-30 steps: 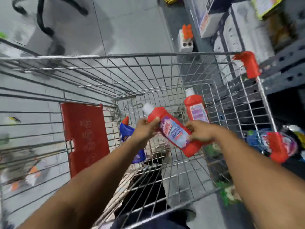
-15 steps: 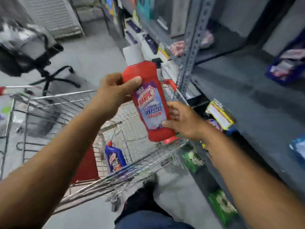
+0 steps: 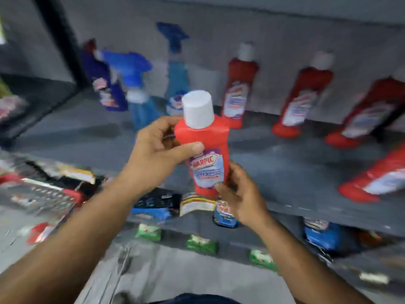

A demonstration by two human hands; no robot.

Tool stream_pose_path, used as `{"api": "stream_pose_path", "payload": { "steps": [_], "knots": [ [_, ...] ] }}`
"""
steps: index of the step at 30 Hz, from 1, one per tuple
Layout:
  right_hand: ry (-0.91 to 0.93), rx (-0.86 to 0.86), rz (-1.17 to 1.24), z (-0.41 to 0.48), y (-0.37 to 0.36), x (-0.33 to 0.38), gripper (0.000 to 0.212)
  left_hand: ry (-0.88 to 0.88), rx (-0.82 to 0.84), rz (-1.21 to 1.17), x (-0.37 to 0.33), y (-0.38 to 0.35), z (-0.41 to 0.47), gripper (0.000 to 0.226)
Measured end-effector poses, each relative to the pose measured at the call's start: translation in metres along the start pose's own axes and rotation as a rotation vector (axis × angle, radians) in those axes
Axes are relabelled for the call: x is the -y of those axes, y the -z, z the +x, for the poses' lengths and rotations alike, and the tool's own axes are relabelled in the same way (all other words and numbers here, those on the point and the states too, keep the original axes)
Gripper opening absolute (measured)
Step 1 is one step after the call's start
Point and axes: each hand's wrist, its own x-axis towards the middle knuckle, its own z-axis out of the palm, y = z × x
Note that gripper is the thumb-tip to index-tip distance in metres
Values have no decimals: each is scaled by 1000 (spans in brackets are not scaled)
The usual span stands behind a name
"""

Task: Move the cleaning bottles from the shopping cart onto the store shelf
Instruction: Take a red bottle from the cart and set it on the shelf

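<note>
I hold a red cleaning bottle with a white cap upright in front of the grey store shelf. My left hand grips its upper body from the left, thumb across the label. Lower down, my right hand holds its base from the right. On the shelf behind stand several red bottles with white caps along the back and right, plus blue spray bottles and a dark blue bottle at the left. The shopping cart is out of view.
A dark upright post bounds the shelf bay at the left. Below the shelf edge sit blue packets, a yellow-edged label and green packs on a lower level. Grey floor lies underneath.
The view has swung from the cart to face the shelf. Both hands have carried the red bottle up and right, now in front of the shelf's open middle.
</note>
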Motion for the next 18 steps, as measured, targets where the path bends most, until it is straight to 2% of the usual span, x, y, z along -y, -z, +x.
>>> {"api": "stream_pose_path", "payload": {
  "steps": [3,7,12,18],
  "knots": [
    [-26,-179,-9,-15,62,-20,51,4,139,-12,15,-77,31,43],
    [-37,-305,-23,-27,112,-39,54,-2,265,-25,24,-151,57,38],
    [-40,-334,-18,-30,156,-47,51,3,290,-51,35,-195,70,40],
    [-52,-334,-47,-28,173,-49,47,-2,282,-70,38,-214,72,37]
  ]
}}
